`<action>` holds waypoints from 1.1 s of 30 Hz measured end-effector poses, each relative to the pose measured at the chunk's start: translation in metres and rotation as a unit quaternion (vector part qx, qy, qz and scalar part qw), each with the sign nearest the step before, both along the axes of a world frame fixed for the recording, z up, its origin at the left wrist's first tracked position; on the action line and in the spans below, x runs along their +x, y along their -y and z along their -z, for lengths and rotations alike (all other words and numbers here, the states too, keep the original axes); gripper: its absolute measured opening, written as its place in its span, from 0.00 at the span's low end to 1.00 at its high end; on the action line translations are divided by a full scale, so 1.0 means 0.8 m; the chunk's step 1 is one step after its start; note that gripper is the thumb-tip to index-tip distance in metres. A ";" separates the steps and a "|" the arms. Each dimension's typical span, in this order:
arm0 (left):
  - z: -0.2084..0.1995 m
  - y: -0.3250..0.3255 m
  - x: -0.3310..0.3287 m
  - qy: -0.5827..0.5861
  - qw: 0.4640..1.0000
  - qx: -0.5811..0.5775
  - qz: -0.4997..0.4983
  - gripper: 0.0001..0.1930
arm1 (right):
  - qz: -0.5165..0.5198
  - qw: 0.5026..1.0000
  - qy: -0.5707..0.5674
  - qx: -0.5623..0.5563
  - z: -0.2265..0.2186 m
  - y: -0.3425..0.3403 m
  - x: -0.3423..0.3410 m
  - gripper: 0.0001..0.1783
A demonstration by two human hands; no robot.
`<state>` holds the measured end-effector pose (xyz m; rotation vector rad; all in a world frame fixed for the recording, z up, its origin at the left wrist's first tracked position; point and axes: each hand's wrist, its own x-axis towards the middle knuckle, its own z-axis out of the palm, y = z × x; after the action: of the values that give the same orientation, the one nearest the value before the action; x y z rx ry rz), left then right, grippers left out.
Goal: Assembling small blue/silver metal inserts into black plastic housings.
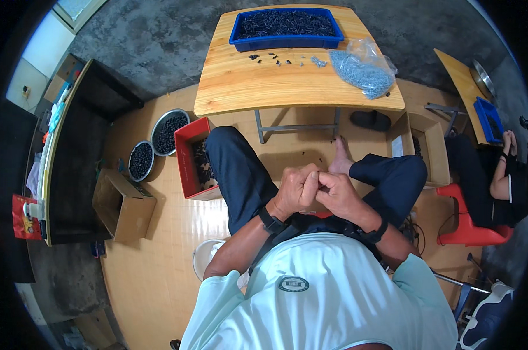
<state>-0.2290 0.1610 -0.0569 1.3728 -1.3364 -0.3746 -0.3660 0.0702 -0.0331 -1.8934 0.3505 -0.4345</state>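
My left hand (296,188) and my right hand (340,193) meet in front of my body, above my lap. Both are closed, with thumbs and fingertips pressed together where they touch. Whatever they pinch is too small or too covered to make out. Beyond them stands a wooden table (299,84). On it sits a blue tray (287,44) full of small black parts (284,24). Several loose black pieces (275,60) and a small pile of pale metal bits (318,62) lie before the tray. A clear plastic bag (363,73) of small silvery-blue pieces rests at the right.
Left on the floor are a red box (188,169), two metal bowls (170,131) of black parts and a cardboard box (124,204). An open carton (436,149) and dark slippers (371,120) lie right. Another person's arm (500,184) shows beside a red chair (471,224).
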 end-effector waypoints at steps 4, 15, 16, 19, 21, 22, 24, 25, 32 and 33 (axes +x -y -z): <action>-0.008 0.006 -0.005 -0.035 0.999 -0.016 -0.016 0.13 | 0.013 1.000 -0.001 -0.014 0.002 0.001 0.002 0.09; -0.016 0.010 0.011 -0.017 0.997 0.078 -0.006 0.16 | -0.019 0.996 -0.018 0.089 0.024 0.030 0.014 0.09; -0.022 0.012 0.011 -0.042 0.996 0.082 -0.002 0.16 | -0.024 0.996 -0.016 0.090 0.025 0.037 0.016 0.09; -0.030 0.006 0.019 0.019 0.999 0.047 -0.017 0.19 | -0.044 0.953 0.010 0.301 0.026 0.051 0.019 0.14; -0.042 -0.004 0.024 0.060 0.997 0.039 -0.008 0.19 | -0.028 0.924 0.007 0.382 0.023 0.050 0.022 0.14; -0.045 -0.009 0.026 0.060 0.997 0.042 -0.012 0.19 | -0.006 0.889 0.002 0.458 0.022 0.049 0.022 0.15; -0.048 -0.020 0.030 0.032 0.994 0.100 0.024 0.18 | -0.031 0.881 0.004 0.471 0.037 0.049 0.023 0.15; -0.041 -0.025 0.033 0.032 0.997 0.072 0.007 0.15 | -0.055 0.878 -0.020 0.474 0.030 0.045 0.026 0.15; -0.059 -0.074 0.071 0.065 0.991 0.062 -0.096 0.09 | -0.158 0.855 -0.036 0.492 0.010 0.017 0.073 0.16; -0.062 -0.080 0.079 0.074 0.988 0.033 -0.130 0.08 | -0.170 0.863 -0.037 0.475 0.000 0.013 0.080 0.16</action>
<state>-0.1655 0.2249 -0.0072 1.6342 -1.2537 -0.1439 -0.3020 0.0600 -0.0334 -0.9595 0.2079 0.0733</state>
